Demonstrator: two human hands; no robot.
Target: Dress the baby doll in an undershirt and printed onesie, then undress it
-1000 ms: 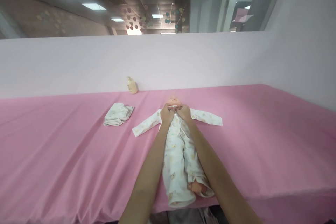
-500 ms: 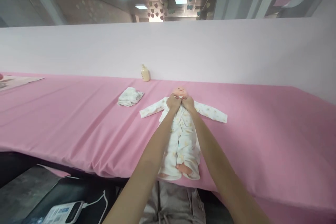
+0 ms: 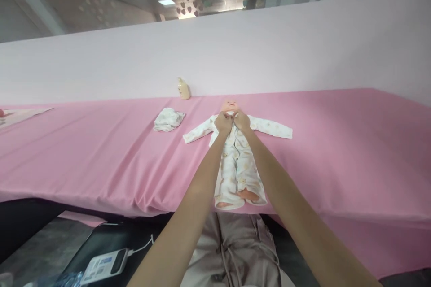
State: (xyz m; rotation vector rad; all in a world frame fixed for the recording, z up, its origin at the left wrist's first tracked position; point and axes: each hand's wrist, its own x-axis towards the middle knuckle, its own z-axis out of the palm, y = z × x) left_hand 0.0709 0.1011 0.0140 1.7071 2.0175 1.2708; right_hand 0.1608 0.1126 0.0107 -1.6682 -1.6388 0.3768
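Observation:
A baby doll point(image 3: 230, 105) lies on its back on the pink-covered table, its head toward the wall. It wears a white patterned baby outfit point(image 3: 247, 166) with both sleeves spread out sideways and bare feet showing at the leg ends. My left hand point(image 3: 223, 123) pinches the outfit's collar just below the doll's chin. Close beside it, my right hand point(image 3: 241, 121) pinches the other side of the collar. The fingertips of both hands nearly meet, and whatever small fastening lies between them is hidden.
A folded white cloth point(image 3: 169, 119) lies left of the doll. Behind it a pump bottle point(image 3: 183, 89) stands against the white wall point(image 3: 134, 63). The pink sheet point(image 3: 101, 157) covers the table. Below its front edge, a white device with a cable point(image 3: 106, 265) rests on a black surface.
The camera view has tilted and shifted, so the doll and table appear higher. Both hands stay at the collar, with only slight finger movement.

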